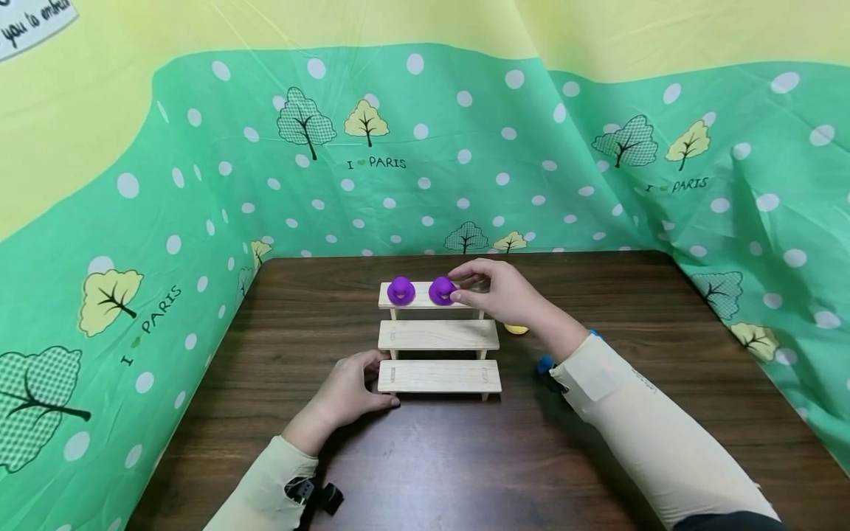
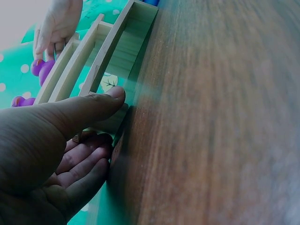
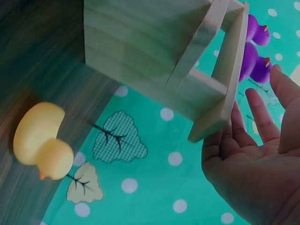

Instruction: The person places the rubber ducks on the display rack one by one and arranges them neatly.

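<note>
A three-tier wooden display stand stands on the table. Two purple toy ducks sit side by side on its top tier; in the right wrist view they show as a purple pair past the stand's edge. My left hand holds the left end of the lowest tier, thumb at the front and fingers round behind, as the left wrist view shows. Beside the right-hand duck, my right hand has thumb and fingers spread apart, fingertips right at the duck and nothing gripped.
A yellow toy duck lies on the table right of the stand, mostly hidden under my right arm in the head view. Blue items show beside the right sleeve. Green dotted cloth walls the back and sides of the brown table.
</note>
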The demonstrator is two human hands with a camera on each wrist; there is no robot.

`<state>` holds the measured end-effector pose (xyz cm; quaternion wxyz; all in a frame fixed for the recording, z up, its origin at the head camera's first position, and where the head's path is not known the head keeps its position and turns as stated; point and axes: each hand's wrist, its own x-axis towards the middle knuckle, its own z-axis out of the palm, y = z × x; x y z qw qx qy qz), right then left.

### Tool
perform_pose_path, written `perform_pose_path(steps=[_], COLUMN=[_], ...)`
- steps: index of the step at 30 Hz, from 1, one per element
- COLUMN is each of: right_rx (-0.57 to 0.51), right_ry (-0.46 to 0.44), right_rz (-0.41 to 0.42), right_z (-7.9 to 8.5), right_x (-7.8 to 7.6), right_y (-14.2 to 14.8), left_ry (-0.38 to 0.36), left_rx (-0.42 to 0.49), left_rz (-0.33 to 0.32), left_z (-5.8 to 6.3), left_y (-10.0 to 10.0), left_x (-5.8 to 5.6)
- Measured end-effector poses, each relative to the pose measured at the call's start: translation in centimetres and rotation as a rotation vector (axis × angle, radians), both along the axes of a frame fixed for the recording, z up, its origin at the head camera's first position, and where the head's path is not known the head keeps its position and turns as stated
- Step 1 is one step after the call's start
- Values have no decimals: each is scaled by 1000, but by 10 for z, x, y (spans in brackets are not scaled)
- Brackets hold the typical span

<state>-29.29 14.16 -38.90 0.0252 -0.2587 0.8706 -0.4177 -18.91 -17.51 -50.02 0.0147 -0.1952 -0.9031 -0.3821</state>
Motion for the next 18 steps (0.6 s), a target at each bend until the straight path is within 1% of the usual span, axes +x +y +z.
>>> perform_pose_path(steps=[10,13,18], right_rx=[15,24,72], right_ry=[-12,1,29], right_rz=[-66,-92,-168], right_z=[1,0,-4], right_x=[2,3,5], right_y=[34,51,86], left_ry=[-7,-8,-10], left_rx=[10,9,11], left_rz=[0,6,1], left_z=[1,3,5], left_y=[0,0,1], left_x=[1,2,3])
